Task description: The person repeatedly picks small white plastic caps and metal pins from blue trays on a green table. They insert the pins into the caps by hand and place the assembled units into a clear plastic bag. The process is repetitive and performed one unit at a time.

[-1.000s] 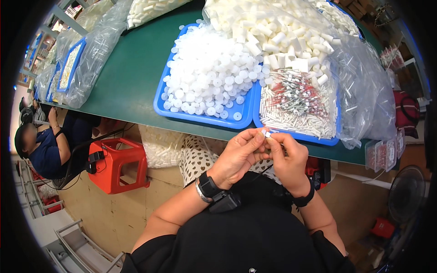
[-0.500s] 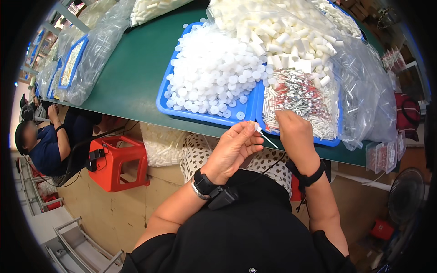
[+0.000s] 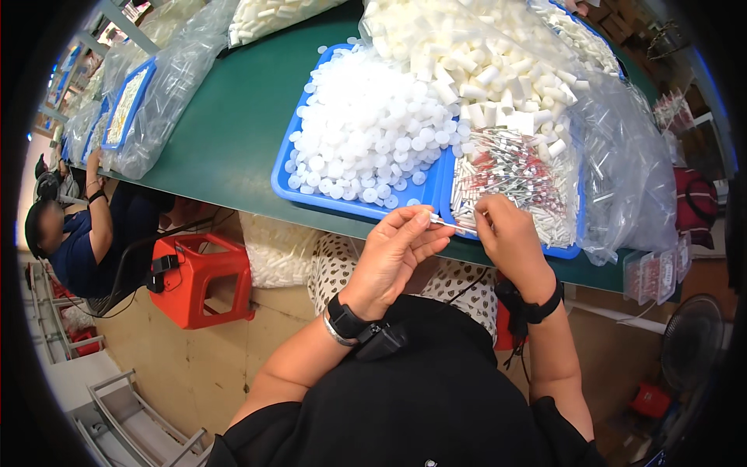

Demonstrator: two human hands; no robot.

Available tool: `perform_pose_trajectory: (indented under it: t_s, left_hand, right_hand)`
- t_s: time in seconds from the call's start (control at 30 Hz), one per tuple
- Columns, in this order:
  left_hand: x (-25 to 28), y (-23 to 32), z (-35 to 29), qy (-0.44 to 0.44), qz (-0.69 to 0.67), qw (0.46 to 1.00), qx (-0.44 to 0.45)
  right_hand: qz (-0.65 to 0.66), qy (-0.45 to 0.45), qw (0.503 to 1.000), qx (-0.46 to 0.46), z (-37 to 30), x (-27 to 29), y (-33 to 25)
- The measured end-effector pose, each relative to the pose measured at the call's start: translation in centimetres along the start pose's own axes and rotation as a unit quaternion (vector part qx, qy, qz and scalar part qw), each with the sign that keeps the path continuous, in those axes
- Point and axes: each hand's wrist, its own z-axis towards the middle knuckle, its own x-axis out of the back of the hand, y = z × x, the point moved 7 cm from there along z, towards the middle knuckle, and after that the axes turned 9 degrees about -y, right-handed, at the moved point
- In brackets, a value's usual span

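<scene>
My left hand (image 3: 393,253) pinches a small white part with a thin pale stem (image 3: 457,227) between thumb and forefinger, its other fingers loosely curled. The stem points right, toward my right hand (image 3: 510,237). The right thumb and forefinger are closed at the stem's far end; what else may be between them is too small to make out. Just beyond the hands is a blue tray (image 3: 319,199) heaped with translucent white discs (image 3: 373,124). Beside it a second blue tray (image 3: 562,251) holds short white tubes (image 3: 548,226) and a pile of red and grey wired parts (image 3: 513,167).
A clear bag of thick white foam-like cylinders (image 3: 482,58) leans over the trays. Crumpled plastic (image 3: 622,156) lies to the right on the green table (image 3: 233,124). A red stool (image 3: 202,280) and a co-worker (image 3: 74,241) are at left; a fan (image 3: 691,342) stands at right.
My right hand has moved from above the tube tray down to the stem's end. The stem has swung from slanting downward to nearly level. The co-worker's arm has risen toward the table.
</scene>
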Motion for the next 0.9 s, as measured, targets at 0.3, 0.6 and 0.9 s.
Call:
perform_pose_trajectory:
  t_s: [0.3,0.6,0.9]
  left_hand:
    - [-1.0,0.5,0.4,-0.017,-0.023,0.999,-0.018]
    - [-1.3,-0.2,0.8,-0.005,-0.016,1.0,-0.004]
    - [-1.4,-1.0,0.9,-0.026,0.005,0.999,0.019]
  right_hand:
    - [0.241,0.063,0.965,-0.079,-2.7,1.6,-0.3]
    - [0.23,0.071,0.969,-0.063,-3.2,2.1,-0.8]
    - [0.144,0.083,0.986,0.019,-3.0,2.8,-1.9]
